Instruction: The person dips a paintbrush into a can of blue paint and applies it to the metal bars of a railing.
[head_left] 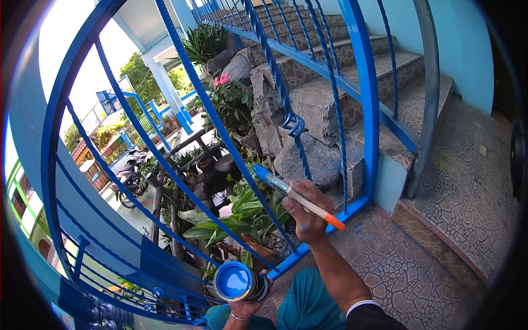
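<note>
My right hand (307,212) is closed around a paintbrush (311,204) with a pale wooden handle and an orange end. Blue paint coats its bristles, which point up and left close to a twisted bar of the blue metal railing (372,110). Low in the view, my left hand (247,307) grips a paint can (235,281) of bright blue paint, its open top facing me. The can sits near the railing's bottom rail. Some fingers of the left hand are hidden behind the can.
Stone-patterned stairs (379,63) rise behind the railing at the upper right. Rocks (308,159) and leafy plants (236,220) lie just beyond the bars. Blue paint spots mark the tiled floor (385,258). A motorcycle (127,179) stands outside on the left.
</note>
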`<state>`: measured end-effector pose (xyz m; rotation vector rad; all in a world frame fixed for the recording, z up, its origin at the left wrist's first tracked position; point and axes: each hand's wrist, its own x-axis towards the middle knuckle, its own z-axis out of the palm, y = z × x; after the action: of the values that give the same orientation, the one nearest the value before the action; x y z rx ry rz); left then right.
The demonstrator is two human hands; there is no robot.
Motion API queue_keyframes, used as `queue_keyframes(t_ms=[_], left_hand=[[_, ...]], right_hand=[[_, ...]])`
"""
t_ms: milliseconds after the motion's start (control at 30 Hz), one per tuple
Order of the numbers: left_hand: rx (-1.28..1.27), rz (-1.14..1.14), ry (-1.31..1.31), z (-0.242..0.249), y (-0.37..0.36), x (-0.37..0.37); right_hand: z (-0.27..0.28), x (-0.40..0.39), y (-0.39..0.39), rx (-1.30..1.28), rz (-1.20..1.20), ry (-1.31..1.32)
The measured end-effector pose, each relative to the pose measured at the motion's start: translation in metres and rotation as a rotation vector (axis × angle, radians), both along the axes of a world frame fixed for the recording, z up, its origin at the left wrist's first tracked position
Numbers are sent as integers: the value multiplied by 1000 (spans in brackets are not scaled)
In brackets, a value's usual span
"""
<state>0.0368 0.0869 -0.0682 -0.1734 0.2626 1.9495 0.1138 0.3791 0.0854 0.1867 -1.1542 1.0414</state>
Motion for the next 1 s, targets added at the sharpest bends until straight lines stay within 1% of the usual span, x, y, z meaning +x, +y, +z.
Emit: queue_keyframes(t_ms=[100, 133, 167, 267, 300, 333, 367, 433, 467, 567, 600, 700, 733, 833, 867, 900, 967, 1000], left_hand=[[29, -5, 17, -1, 1, 0], [38, -12, 0, 1, 1, 1], [47, -18, -17, 3, 1, 1], [62, -2, -18, 6, 2, 4], [27, 9, 30, 4, -1, 3], [-4, 16, 79, 0, -2, 2], [-29, 21, 129, -2, 0, 1], [-8, 19, 75, 3, 2, 2], [-5, 21, 59, 6, 3, 4], [-34, 54, 51, -3, 2, -1], [-55, 66, 56, -4, 2, -1], [14, 29, 1, 0, 1, 0], [26, 9, 37, 1, 2, 1], [115, -4, -87, 11, 4, 5], [100, 7, -15, 1, 1, 1], [103, 7, -29, 1, -1, 1], [115, -1, -59, 2, 0, 2], [124, -2, -51, 1, 0, 1]], right_hand=[[-12, -6, -1, 65, -45, -184], [-16, -8, -6, 100, -22, -125], [-19, -4, -8, 161, -84, -95], [-23, 4, -14, 19, -32, -56], [-22, 4, -15, -53, -19, -37], [-22, 3, -13, -121, 4, -86], [-25, 2, -12, -82, -12, -131], [-32, 0, -13, 1, -43, -219], [-39, -3, -16, 38, -45, -134], [-55, 7, -30, -102, 2, -49], [-62, 8, -32, -122, -46, -101], [-72, 6, -38, 55, -148, -139], [-70, 11, -35, 157, -221, -144], [-40, 20, -38, 70, -134, -97], [-20, 19, -35, 106, -173, -66], [2, 16, -29, 217, -283, -7], [40, -1, -10, 450, -596, 149], [52, -3, -10, 344, -475, 101]])
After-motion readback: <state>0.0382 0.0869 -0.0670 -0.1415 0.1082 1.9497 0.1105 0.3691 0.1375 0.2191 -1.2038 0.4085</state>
